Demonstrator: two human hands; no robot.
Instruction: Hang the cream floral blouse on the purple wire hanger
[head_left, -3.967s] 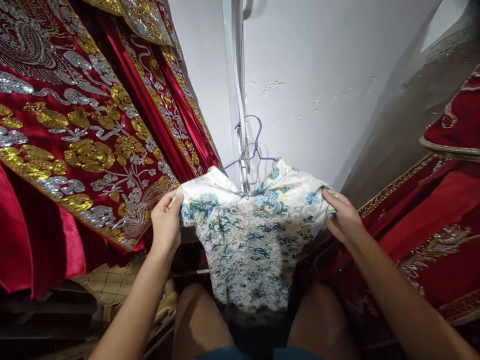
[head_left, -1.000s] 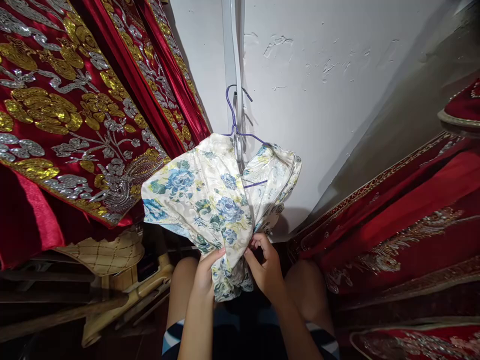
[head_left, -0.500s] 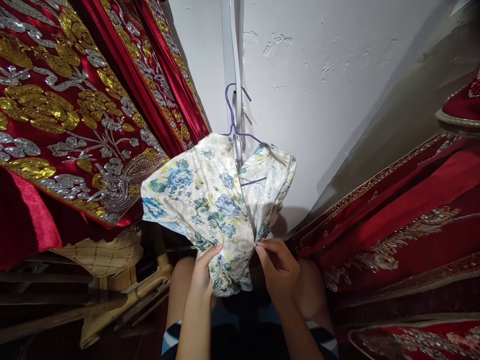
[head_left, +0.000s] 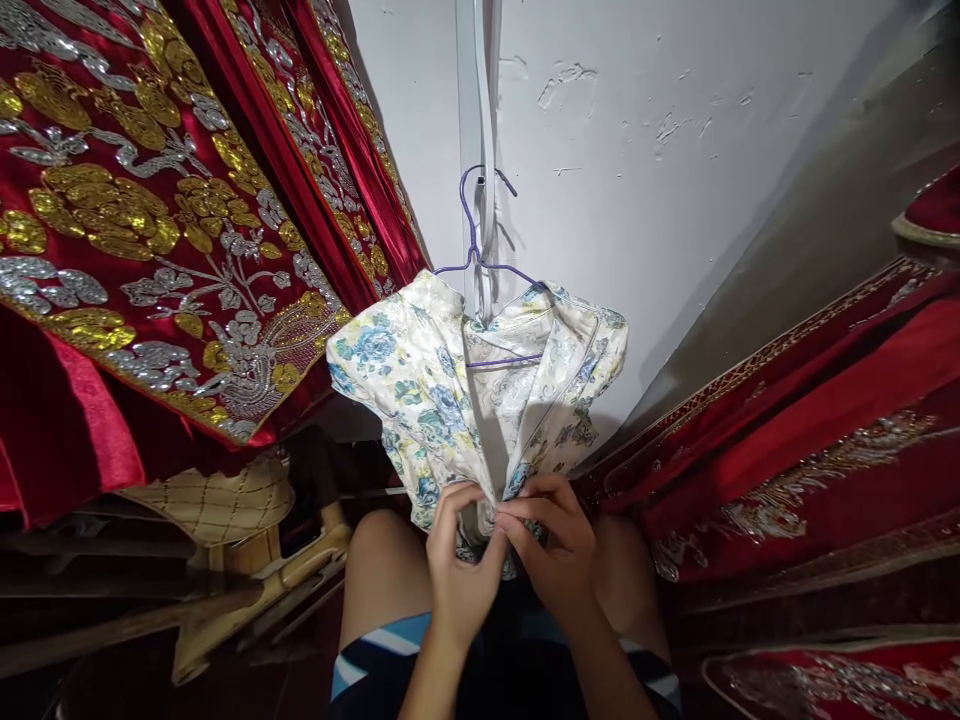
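White short-sleeved garment with a blue, green and yellow floral print (head_left: 442, 395), hung upright on a purple wire hanger (head_left: 473, 252), its front opening parted in a V. Left hand (head_left: 461, 555) and right hand (head_left: 556, 535) meet at the foot of the opening, at 6 o'clock on the garment; each is nearly closed, thumb and fingers narrowly pinching the fabric edges, fingertips close together. The hanger hook lies at 12 o'clock, against a white vertical strip (head_left: 489, 90) before the pale wall (head_left: 630, 110). Red cloth with gold and silver sequins (head_left: 247, 240) hangs at 10 o'clock; red beaded fabric (head_left: 840, 400) lies at 3 o'clock. At 8 o'clock: a cream quilted piece (head_left: 214, 505) and a light wooden frame (head_left: 304, 570).
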